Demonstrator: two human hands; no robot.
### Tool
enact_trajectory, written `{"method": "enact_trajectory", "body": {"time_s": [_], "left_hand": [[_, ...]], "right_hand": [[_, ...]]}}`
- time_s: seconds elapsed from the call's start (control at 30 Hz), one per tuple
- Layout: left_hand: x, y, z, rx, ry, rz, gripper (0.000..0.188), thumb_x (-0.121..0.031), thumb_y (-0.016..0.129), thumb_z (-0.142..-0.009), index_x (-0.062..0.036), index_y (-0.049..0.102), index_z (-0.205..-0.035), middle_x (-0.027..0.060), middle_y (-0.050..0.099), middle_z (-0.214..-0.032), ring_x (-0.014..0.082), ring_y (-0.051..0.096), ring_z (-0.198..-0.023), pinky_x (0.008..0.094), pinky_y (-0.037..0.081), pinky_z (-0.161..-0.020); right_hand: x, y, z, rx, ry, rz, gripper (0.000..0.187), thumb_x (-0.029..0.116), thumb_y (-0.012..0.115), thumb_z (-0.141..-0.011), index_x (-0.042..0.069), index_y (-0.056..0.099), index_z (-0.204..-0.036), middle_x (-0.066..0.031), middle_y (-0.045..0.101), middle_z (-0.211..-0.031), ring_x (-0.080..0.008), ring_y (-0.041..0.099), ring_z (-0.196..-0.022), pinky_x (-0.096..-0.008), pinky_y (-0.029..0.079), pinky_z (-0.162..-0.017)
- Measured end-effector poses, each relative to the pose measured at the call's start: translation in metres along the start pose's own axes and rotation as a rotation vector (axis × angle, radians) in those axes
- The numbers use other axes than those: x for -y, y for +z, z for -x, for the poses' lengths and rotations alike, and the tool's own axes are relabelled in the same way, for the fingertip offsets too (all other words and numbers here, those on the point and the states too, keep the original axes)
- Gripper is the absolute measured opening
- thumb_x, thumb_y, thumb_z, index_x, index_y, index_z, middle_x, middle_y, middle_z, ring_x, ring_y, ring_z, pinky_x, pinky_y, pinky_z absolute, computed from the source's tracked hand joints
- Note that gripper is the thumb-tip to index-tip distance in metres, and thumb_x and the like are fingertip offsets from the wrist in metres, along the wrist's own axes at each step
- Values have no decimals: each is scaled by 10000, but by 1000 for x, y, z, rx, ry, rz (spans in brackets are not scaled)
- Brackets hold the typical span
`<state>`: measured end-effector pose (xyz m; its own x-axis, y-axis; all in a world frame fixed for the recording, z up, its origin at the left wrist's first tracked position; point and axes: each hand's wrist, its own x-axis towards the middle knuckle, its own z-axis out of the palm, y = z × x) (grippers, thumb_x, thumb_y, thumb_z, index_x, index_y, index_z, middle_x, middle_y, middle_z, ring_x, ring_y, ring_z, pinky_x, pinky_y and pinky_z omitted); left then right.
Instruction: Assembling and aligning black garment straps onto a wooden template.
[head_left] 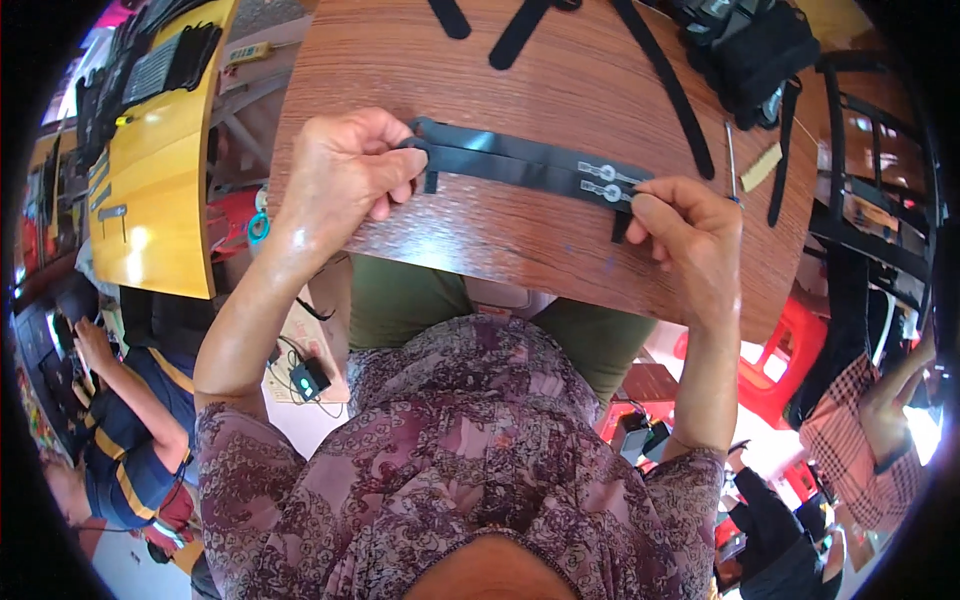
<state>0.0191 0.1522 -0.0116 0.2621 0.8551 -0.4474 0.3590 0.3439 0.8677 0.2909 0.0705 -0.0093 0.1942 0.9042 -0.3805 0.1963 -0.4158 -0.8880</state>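
Two dark, glossy flat straps (510, 160) stretch side by side across the near part of the brown wooden table. Each has a pale printed mark close to its right end. My left hand (345, 170) is closed in a pinch on their left ends, thumb against fingertips. At the other end, my right hand (690, 230) pinches the right tips between thumb and fingers. A short dark tab hangs below the straps beside each hand. The ends themselves are partly covered by my fingers.
Loose black straps (668, 90) lie farther back on the table (400, 70). At its far right sits a heap of black pieces (755, 65), near a thin metal tool (731, 160) and a pale yellow block (762, 167). A yellow table (160, 220) stands left; people work on both sides.
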Motion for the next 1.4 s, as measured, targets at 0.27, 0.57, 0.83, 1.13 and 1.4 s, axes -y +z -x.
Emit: {"method": "enact_trajectory", "body": {"time_s": [0.27,0.57,0.83,1.13,1.4], "left_hand": [[5,-4,2,14,73,75,66,-36,653,-798,9,610,-775,19,578,-615,33,476,-482,162,379,-431],[7,-3,4,-42,133,57,28,8,663,-752,14,637,-747,36,610,-673,67,525,-585,203,429,-571],[-3,-12,3,41,92,-41,107,-46,676,-709,-11,581,-676,125,646,-872,139,571,-769,257,442,-735],[-9,-11,19,89,137,13,132,-12,706,-701,7,581,-662,144,644,-906,133,574,-785,253,445,-674],[-6,-14,9,120,178,-22,140,-6,702,-706,-2,567,-668,124,651,-892,131,575,-821,263,452,-707]], "right_hand": [[0,-4,0,34,50,-22,97,64,620,-819,-11,650,-874,-25,609,-640,-33,463,-503,-157,330,-451],[-3,-6,1,110,36,-78,70,79,610,-821,20,647,-814,-9,616,-653,-36,501,-554,-175,394,-498],[-7,-4,2,96,-20,-98,52,4,609,-799,-1,644,-837,-35,623,-732,-80,559,-629,-208,451,-548],[-6,-10,0,190,-126,-115,89,-69,650,-693,-40,656,-777,-65,623,-881,-88,547,-658,-217,451,-563],[3,-5,-1,48,72,-72,61,-8,602,-794,-32,648,-827,-58,626,-744,-88,581,-619,-195,457,-498]]}}
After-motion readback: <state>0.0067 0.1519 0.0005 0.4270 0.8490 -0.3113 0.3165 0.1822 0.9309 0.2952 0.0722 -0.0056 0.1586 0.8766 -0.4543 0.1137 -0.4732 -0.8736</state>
